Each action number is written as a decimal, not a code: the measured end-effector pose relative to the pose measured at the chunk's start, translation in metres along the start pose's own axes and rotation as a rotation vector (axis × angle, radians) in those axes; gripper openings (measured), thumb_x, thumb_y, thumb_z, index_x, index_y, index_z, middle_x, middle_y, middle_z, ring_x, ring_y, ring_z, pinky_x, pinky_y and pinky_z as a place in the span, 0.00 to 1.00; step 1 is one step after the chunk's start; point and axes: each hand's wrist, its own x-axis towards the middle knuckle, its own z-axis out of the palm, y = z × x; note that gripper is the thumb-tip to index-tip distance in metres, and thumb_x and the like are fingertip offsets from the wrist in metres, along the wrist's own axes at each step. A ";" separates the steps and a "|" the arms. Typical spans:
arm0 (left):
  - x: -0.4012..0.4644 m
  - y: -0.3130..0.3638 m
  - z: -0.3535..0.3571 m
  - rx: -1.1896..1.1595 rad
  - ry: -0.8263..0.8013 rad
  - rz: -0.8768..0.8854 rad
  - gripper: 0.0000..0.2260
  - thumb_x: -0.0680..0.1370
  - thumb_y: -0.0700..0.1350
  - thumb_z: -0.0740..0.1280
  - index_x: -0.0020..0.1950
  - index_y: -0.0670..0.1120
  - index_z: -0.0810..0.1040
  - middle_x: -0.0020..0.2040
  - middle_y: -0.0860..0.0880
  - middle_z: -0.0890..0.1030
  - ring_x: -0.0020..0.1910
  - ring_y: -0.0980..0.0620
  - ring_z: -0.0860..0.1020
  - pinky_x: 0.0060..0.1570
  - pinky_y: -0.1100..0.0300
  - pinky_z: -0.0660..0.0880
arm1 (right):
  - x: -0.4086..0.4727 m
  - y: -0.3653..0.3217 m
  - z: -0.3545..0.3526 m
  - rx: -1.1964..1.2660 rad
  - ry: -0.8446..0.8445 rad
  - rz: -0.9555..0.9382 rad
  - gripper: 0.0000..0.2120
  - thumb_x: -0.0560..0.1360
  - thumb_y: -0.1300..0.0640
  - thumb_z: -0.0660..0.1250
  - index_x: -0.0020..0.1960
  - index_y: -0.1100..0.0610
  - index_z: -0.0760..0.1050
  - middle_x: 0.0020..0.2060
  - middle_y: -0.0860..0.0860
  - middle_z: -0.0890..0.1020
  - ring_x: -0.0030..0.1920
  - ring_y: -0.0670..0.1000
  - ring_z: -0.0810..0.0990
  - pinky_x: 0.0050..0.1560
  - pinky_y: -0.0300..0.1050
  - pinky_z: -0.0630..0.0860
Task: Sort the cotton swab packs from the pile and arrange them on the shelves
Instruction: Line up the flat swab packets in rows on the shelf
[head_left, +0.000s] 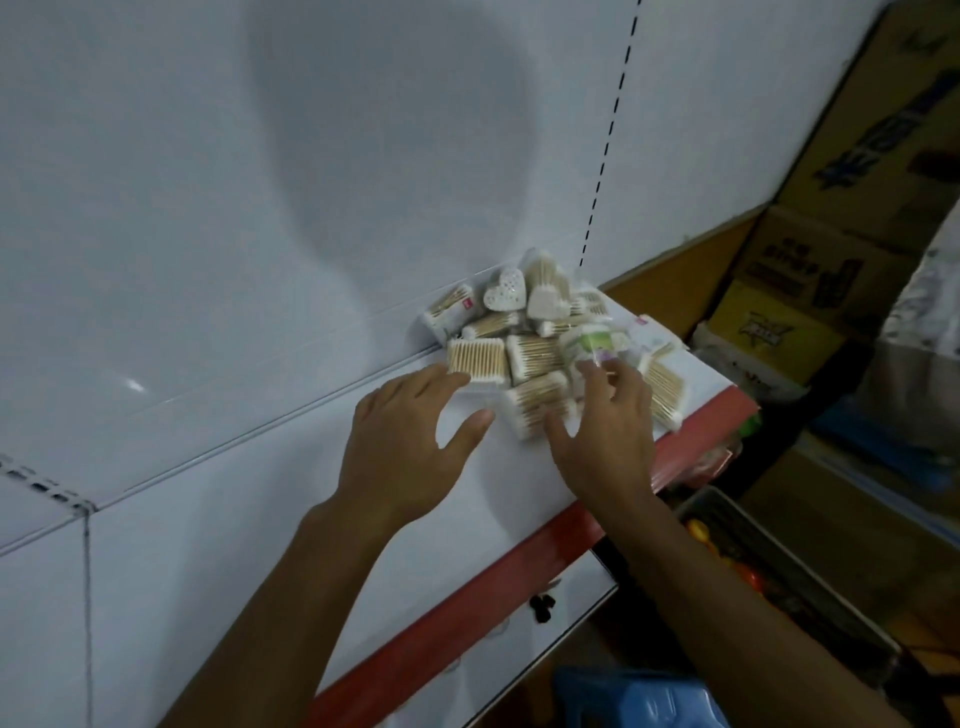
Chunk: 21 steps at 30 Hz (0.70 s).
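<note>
A white shelf (249, 519) with a red front edge (467, 597) runs from near left to far right. The pile of cotton swab packs (550, 338) lies at the far right end of this shelf, against the white back panel (260, 182). The pile includes 2 heart-shaped packs (505, 290), several rectangular clear packs of wooden-stick swabs, and a round pack with a green label (589, 340). The left hand (410, 441) is spread flat above the shelf, fingers straight and apart, fingertips touching a rectangular pack (475, 358) at the pile's near left edge; it holds nothing. The right hand (608, 431) reaches into the near side of the pile, fingers bent over the packs; whether it grips a pack cannot be determined. Cardboard boxes (810, 270) stand to the far right. A dark crate (779, 571) sits below, near right.
</note>
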 end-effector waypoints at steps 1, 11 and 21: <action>0.003 -0.001 0.002 -0.009 -0.002 -0.003 0.30 0.76 0.68 0.53 0.72 0.53 0.72 0.72 0.52 0.72 0.73 0.52 0.68 0.70 0.52 0.61 | 0.005 0.004 0.000 0.013 0.044 0.015 0.29 0.74 0.47 0.71 0.70 0.56 0.67 0.70 0.61 0.67 0.69 0.61 0.64 0.66 0.59 0.68; 0.026 -0.005 0.015 -0.141 -0.017 0.038 0.27 0.76 0.65 0.57 0.69 0.51 0.74 0.67 0.53 0.77 0.66 0.51 0.74 0.66 0.47 0.70 | 0.036 0.024 0.003 0.043 -0.018 0.223 0.25 0.73 0.43 0.70 0.65 0.51 0.68 0.60 0.52 0.77 0.61 0.56 0.73 0.62 0.53 0.66; 0.056 0.017 0.009 -0.232 -0.090 0.307 0.39 0.73 0.46 0.73 0.79 0.51 0.57 0.78 0.52 0.60 0.77 0.51 0.59 0.68 0.44 0.70 | 0.021 0.001 -0.045 0.397 -0.069 -0.332 0.25 0.71 0.59 0.72 0.67 0.58 0.71 0.65 0.52 0.71 0.64 0.44 0.68 0.62 0.29 0.68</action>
